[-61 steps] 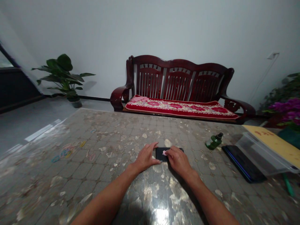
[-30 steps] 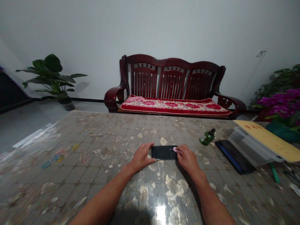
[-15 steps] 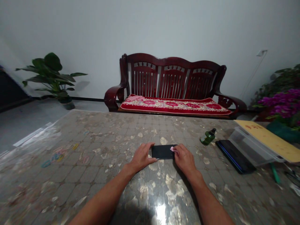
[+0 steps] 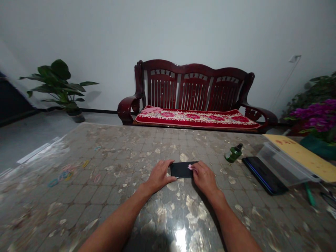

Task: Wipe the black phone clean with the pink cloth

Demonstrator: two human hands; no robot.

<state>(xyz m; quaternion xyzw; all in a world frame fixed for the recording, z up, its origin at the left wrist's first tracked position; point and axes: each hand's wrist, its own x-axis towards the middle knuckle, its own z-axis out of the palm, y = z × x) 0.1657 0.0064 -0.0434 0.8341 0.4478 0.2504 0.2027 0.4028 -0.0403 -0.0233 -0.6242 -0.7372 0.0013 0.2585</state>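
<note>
A dark smartphone (image 4: pixel 180 170) lies flat on the table, its long side across my view. My left hand (image 4: pixel 159 174) grips its left end, thumb at the near corner and fingers at the far one. Over the phone's right part, my right hand (image 4: pixel 204 176) pinches a small pink cloth (image 4: pixel 190 167) against the screen. Most of the cloth is hidden under my fingers, and so is the phone's right end.
On the right stand a green spray bottle (image 4: pixel 233 153), a second dark phone (image 4: pixel 264 175) and a clear plastic box (image 4: pixel 285 167) topped by a yellow board (image 4: pixel 301 154). Colourful rubber bands (image 4: pixel 64 174) lie at left. A wooden bench (image 4: pixel 194 91) stands beyond the table.
My right hand has slid slightly left over the screen with the pink cloth. My left hand keeps its hold on the phone. The view has shifted slightly.
</note>
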